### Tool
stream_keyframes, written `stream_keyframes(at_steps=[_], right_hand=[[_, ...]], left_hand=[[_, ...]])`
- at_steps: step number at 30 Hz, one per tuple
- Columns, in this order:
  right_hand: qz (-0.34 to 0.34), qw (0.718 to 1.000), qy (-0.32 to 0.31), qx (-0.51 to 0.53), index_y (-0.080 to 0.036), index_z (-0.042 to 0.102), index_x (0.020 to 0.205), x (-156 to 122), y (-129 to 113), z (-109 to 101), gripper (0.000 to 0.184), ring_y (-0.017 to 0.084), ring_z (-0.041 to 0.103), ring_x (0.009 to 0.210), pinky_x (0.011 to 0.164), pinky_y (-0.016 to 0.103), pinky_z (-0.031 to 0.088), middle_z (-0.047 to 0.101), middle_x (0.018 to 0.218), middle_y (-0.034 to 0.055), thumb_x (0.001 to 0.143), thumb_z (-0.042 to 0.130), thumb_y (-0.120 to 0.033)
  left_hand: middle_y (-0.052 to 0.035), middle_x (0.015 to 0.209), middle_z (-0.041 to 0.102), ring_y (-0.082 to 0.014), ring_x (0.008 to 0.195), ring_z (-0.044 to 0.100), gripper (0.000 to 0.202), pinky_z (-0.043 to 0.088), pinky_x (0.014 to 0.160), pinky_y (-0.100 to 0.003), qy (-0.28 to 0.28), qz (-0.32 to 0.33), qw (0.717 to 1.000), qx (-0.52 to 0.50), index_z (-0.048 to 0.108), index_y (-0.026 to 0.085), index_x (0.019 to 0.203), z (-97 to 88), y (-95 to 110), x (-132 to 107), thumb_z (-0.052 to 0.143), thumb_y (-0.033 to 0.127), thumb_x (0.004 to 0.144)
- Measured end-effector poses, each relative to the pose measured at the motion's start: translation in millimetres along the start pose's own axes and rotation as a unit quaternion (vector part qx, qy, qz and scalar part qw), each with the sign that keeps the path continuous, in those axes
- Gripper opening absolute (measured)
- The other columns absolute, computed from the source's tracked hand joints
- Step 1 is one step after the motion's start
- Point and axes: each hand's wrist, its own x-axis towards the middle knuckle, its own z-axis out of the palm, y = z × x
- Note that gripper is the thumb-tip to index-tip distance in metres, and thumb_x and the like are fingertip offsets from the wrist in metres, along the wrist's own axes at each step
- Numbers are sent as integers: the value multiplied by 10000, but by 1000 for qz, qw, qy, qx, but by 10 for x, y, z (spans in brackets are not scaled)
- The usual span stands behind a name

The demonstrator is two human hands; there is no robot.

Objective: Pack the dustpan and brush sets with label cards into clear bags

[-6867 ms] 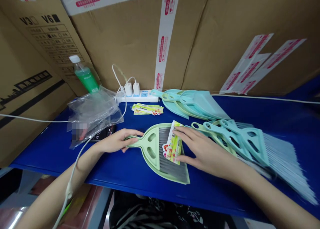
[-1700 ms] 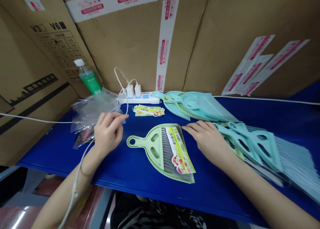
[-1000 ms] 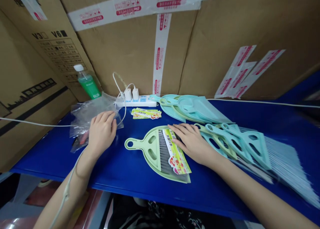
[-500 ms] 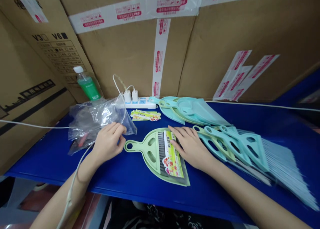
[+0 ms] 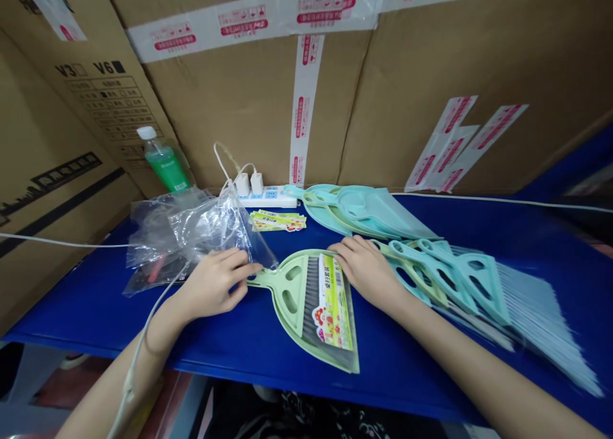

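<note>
A light green dustpan [image 5: 283, 321] lies on the blue table with a matching hand brush [image 5: 297, 279] nested in it. The brush has grey bristles, and a yellow-green label card [image 5: 338, 305] covers part of them. My left hand [image 5: 215, 284] is closed around the handle end at the left, hiding its ring. My right hand [image 5: 366, 270] has its fingers bent over the upper right edge of the dustpan and label; its thumb is not visible. Clear plastic bags [image 5: 205, 219] lie crumpled just behind my left hand, one corner reaching the handle.
Blue and green dustpans [image 5: 378, 212] are stacked at the back. Several hand brushes [image 5: 483, 286] lie at the right. Loose label cards [image 5: 278, 221] sit before a power strip [image 5: 272, 196]. A green bottle [image 5: 165, 161] and cardboard boxes [image 5: 239, 107] stand behind. A white cable [image 5: 148, 327] crosses my left forearm.
My left hand has moved right onto the dustpan handle. The dustpan has turned slightly, its wide end nearer to me. My right hand's fingers have curled at its upper edge.
</note>
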Motion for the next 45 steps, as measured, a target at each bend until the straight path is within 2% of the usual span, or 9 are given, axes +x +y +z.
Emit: stream_keyframes(at_steps=[7, 13, 18, 23, 27, 30, 33, 39, 45], right_hand=[[7, 1000, -9, 29, -193, 599, 793, 1, 0, -53, 213, 232, 576, 757, 704, 346, 404, 640, 754, 68, 883, 417, -129], [63, 979, -31, 189, -213, 534, 794, -20, -3, -140, 220, 235, 593, 779, 730, 375, 430, 648, 786, 71, 894, 339, -189], [144, 914, -64, 373, -235, 526, 884, -22, -1, -223, 251, 205, 604, 789, 751, 367, 461, 635, 840, 41, 910, 303, -346], [252, 793, -101, 546, -240, 487, 1108, -56, -17, -250, 448, 213, 603, 927, 794, 385, 496, 577, 1003, 54, 836, 414, -588], [250, 739, -112, 615, -253, 415, 1207, -95, -83, -241, 697, 213, 603, 983, 854, 394, 501, 491, 1202, 89, 629, 727, -484], [209, 723, -131, 645, -249, 434, 1154, -113, -135, -225, 623, 213, 617, 941, 809, 409, 532, 533, 1168, 82, 635, 740, -407], [190, 730, -145, 640, -231, 477, 1068, -126, -143, -203, 474, 216, 622, 919, 786, 409, 546, 574, 1093, 78, 678, 699, -385], [152, 835, -140, 509, -229, 563, 1116, -186, -89, -211, 392, 245, 591, 981, 760, 420, 558, 514, 1108, 95, 747, 631, -340], [161, 851, -152, 476, -233, 525, 1175, -209, -106, -234, 392, 225, 583, 933, 740, 431, 566, 454, 1117, 99, 798, 560, -332]], left_hand=[[-28, 751, 602, -153, 655, 579, 305, 474, 604, -275, -42, 25, 998, -46, 622, 171, 1014, 4, 14, -3, 369, 145, 846], [-31, 798, 656, -155, 696, 635, 255, 481, 622, -267, -71, 11, 997, -22, 584, 181, 1102, 61, 4, -2, 406, 269, 942], [-35, 801, 671, -163, 687, 649, 260, 496, 639, -282, -54, 24, 998, -7, 576, 169, 1082, 119, 5, -10, 363, 266, 970], [-42, 811, 685, -168, 677, 657, 261, 496, 600, -279, -54, 21, 998, -13, 556, 159, 1091, 139, 12, -13, 345, 254, 971], [-49, 844, 701, -162, 682, 666, 250, 505, 610, -271, -71, 8, 997, -19, 546, 159, 1109, 150, 17, -16, 364, 249, 962], [-64, 884, 712, -171, 708, 679, 252, 520, 621, -280, -77, 2, 997, -26, 541, 151, 1116, 150, 22, -17, 366, 239, 957], [-84, 919, 721, -183, 712, 689, 272, 532, 611, -293, -69, -1, 997, -23, 529, 134, 1143, 144, 29, -13, 363, 243, 956], [-87, 952, 726, -183, 691, 695, 272, 532, 580, -282, -68, -12, 998, -12, 536, 132, 1134, 147, 42, -14, 389, 268, 949], [-79, 898, 731, -174, 629, 684, 260, 517, 556, -273, -63, -25, 998, -8, 546, 129, 1101, 147, 62, -26, 408, 275, 935]])
